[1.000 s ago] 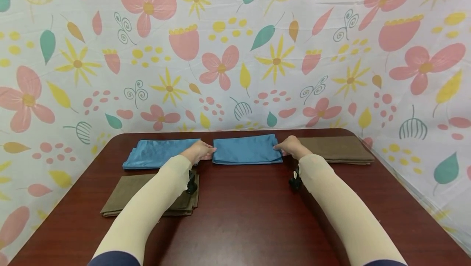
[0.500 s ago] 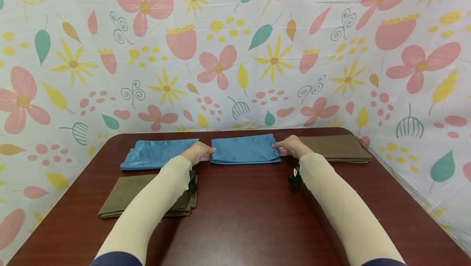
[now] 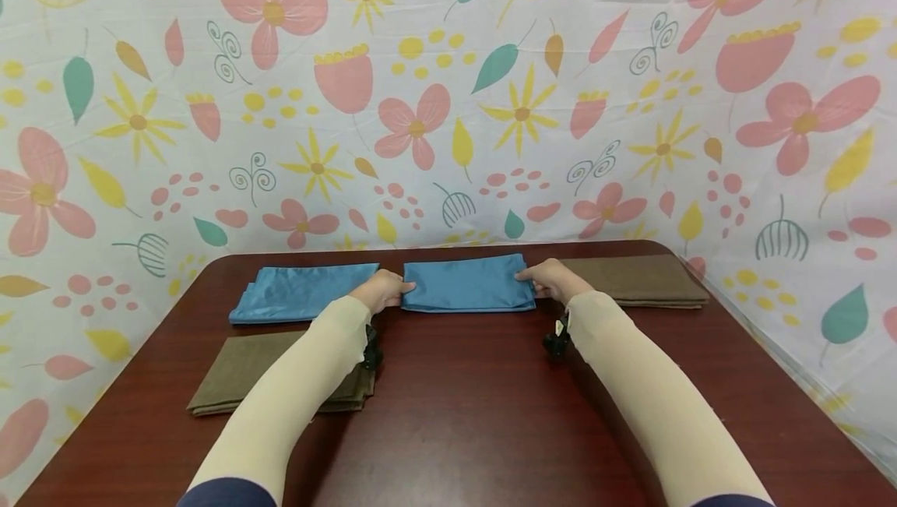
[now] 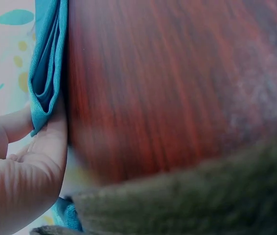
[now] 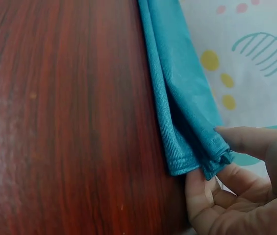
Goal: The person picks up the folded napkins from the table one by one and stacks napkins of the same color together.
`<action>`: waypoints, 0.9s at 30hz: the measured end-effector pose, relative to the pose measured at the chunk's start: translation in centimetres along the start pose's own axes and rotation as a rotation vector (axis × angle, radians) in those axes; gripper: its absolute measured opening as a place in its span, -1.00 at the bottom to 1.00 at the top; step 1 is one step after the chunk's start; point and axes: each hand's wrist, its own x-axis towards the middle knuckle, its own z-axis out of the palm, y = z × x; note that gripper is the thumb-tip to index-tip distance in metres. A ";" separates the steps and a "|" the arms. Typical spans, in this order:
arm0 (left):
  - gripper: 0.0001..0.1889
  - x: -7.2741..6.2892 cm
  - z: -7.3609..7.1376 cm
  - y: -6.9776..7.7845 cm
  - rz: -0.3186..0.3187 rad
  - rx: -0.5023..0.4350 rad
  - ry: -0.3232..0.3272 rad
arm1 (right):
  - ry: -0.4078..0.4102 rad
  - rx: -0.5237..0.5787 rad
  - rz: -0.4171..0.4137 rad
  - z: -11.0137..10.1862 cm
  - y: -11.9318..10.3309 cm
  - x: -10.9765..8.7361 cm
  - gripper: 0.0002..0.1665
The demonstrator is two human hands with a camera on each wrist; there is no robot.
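Observation:
A folded blue cloth [image 3: 468, 284] lies at the far middle of the dark red-brown table, its long side across. At its left end my left hand [image 3: 381, 289] pinches the edge; the left wrist view shows the thumb on top and fingers beneath the folded layers [image 4: 47, 78]. My right hand [image 3: 555, 279] pinches the opposite end. There, in the right wrist view, the thumb [image 5: 243, 139] presses the upper face while the other fingers reach under the layered edge. Whether the cloth is slightly off the table I cannot tell.
Left of it lies another folded blue cloth [image 3: 297, 293], partly behind my left hand. A folded olive-brown cloth [image 3: 248, 367] is nearer, partly under my left forearm. Another brown cloth [image 3: 634, 281] lies at the far right. A flower-printed sheet [image 3: 448, 102] hangs behind the table [image 3: 476, 413].
Both hands keep their hold on the blue cloth, which stays nearly in place. The wrists have turned slightly inward, and the head view has shifted a little.

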 end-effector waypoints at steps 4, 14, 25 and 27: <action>-0.35 -0.1 0.1 0.1 -0.007 -0.011 0.002 | -0.010 0.033 0.005 -0.2 0.0 0.0 -0.72; -0.34 -0.6 0.7 0.6 -0.011 0.045 -0.004 | -0.074 0.205 0.050 -0.7 0.5 -0.3 -0.76; -0.43 -0.2 0.7 0.2 0.046 0.065 0.026 | -0.152 0.302 0.111 -0.9 -0.2 -0.1 -0.84; -0.55 -0.2 0.8 0.2 0.067 0.065 0.038 | -0.178 0.326 0.125 -0.9 -0.1 0.0 -0.85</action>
